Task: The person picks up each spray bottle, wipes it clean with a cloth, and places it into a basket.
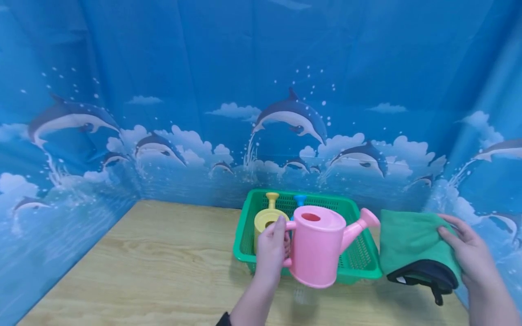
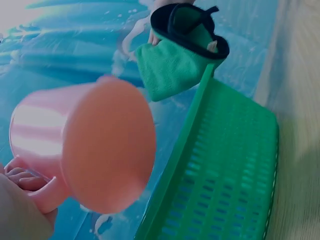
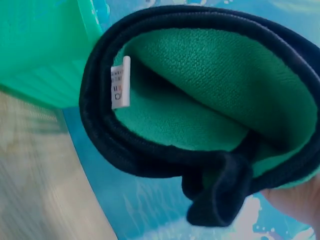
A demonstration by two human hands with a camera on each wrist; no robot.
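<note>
In the head view my left hand (image 1: 267,253) grips the handle of a pink watering can (image 1: 316,253), held upright above the front of a green basket (image 1: 240,244). Its spout points right, towards a green cloth mitt (image 1: 413,240). My right hand (image 1: 473,251) pinches that mitt by its right side, thumb on the front face. The mitt hangs with its black-trimmed opening (image 3: 150,162) downward, and a black loop and white label show in the right wrist view. From the left wrist view, the can's flat round base (image 2: 110,145) faces the camera.
Inside the basket stand a yellow watering can (image 1: 271,217) and something with a blue spout (image 1: 300,199), mostly hidden behind the pink can. The basket sits on a wooden table (image 1: 155,267). A blue dolphin-print curtain (image 1: 195,90) closes off the back and sides.
</note>
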